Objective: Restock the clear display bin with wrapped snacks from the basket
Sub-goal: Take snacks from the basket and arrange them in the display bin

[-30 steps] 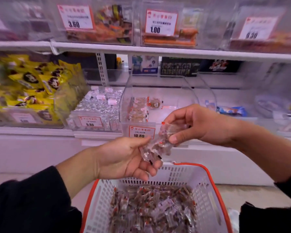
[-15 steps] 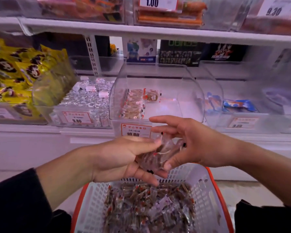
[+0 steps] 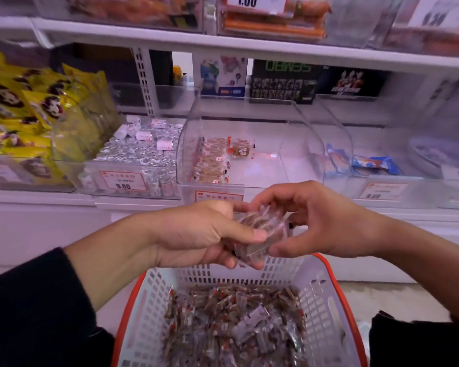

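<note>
A bundle of clear-wrapped brown snacks sits between both hands, above the basket. My left hand cups it from below, thumb laid over the top. My right hand curls its fingers and thumb round the bundle's right side. Below them a white basket with an orange rim holds a heap of the same wrapped snacks. Straight ahead on the shelf, the clear display bin holds a short row of snacks along its left wall; the rest of its floor is bare.
Left of the bin stands a bin of silver-wrapped sweets, then yellow packets. A clear bin with blue packets is on the right. An upper shelf edge overhangs the bins.
The hands have dropped slightly and closed together. My right hand went from pinching a snack above the bundle to wrapping round its side. The view has tilted downward.
</note>
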Action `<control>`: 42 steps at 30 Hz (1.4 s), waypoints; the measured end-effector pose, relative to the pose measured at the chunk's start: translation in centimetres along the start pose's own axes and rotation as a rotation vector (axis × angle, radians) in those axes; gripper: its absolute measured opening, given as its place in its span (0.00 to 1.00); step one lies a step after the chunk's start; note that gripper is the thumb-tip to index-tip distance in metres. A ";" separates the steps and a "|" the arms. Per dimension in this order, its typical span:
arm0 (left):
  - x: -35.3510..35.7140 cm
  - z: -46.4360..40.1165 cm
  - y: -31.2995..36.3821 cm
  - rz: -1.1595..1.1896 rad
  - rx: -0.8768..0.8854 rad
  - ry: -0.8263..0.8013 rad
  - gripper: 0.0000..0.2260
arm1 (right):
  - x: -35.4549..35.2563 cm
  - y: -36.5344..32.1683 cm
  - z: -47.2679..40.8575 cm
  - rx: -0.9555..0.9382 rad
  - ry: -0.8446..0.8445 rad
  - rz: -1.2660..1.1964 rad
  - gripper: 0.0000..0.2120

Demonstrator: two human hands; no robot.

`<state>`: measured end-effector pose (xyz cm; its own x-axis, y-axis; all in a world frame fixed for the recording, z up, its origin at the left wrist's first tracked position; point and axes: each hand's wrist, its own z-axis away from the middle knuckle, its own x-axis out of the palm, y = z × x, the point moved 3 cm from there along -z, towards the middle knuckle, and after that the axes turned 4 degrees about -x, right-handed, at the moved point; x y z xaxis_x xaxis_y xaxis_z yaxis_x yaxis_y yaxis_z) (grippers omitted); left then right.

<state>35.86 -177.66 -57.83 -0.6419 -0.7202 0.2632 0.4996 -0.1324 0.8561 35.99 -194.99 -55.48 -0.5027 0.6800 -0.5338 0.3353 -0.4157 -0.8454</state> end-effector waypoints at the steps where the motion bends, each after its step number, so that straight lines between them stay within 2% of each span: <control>1: 0.2 0.0 0.3 -0.021 0.012 0.011 0.28 | 0.1 -0.2 -0.1 -0.008 -0.024 0.026 0.21; 4: -0.5 0.0 2.6 -0.020 0.147 0.109 0.28 | -1.5 -1.3 -1.2 -0.020 0.012 0.066 0.14; 6: -2.7 0.4 4.7 -0.097 0.357 0.388 0.22 | -4.5 -1.7 -3.1 0.021 0.202 0.068 0.15; 8: -5.5 1.2 6.4 -0.507 0.653 0.790 0.12 | -7.6 -1.4 -6.1 0.081 0.404 0.125 0.16; 9: -6.3 1.5 6.6 -0.828 0.764 0.902 0.09 | -8.6 -0.9 -7.9 0.127 0.460 0.212 0.16; 10: -6.8 1.4 6.5 -1.148 0.775 0.902 0.07 | -9.2 0.0 -9.9 0.192 0.475 0.317 0.14; 11: -7.3 1.0 6.0 -1.422 0.698 0.843 0.06 | -9.4 1.0 -11.8 0.271 0.454 0.407 0.12; 13: -8.1 0.0 4.9 -1.752 0.521 0.767 0.15 | -8.9 3.6 -15.2 0.439 0.365 0.533 0.12; 15: -8.6 -0.3 4.8 -1.784 0.461 0.775 0.20 | -8.3 6.3 -17.5 0.588 0.313 0.635 0.19; 17: -8.9 -0.4 4.8 -1.748 0.499 0.779 0.20 | -7.9 8.3 -18.9 0.651 0.307 0.590 0.22; 19: -9.1 -0.5 4.7 -1.763 0.529 0.777 0.20 | -7.5 9.5 -19.8 0.671 0.319 0.503 0.22; 22: -9.3 -0.6 4.7 -1.792 0.493 0.744 0.23 | -6.8 10.2 -20.4 0.655 0.363 0.615 0.21; 26: -9.2 -0.5 4.8 -1.810 0.487 0.719 0.27 | -6.7 10.5 -20.2 0.655 0.440 0.615 0.21; 33: -8.9 -0.5 4.3 -1.818 0.527 0.727 0.23 | -6.7 10.3 -20.4 0.703 0.418 0.495 0.23; 36: -8.7 -0.5 4.4 -1.822 0.561 0.741 0.23 | -6.7 10.3 -20.2 0.701 0.389 0.470 0.20; 40: -8.3 0.0 4.5 -1.797 0.636 0.743 0.18 | -7.1 8.3 -19.8 0.647 0.330 0.621 0.17; 42: -8.1 0.6 4.8 -1.762 0.725 0.732 0.12 | -7.5 6.3 -18.9 0.554 0.374 0.675 0.21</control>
<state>43.14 -172.05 -55.63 0.3269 -0.2493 -0.9116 -0.6682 -0.7431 -0.0364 56.96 -191.30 -56.45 -0.0204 0.3006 -0.9535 -0.0121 -0.9537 -0.3004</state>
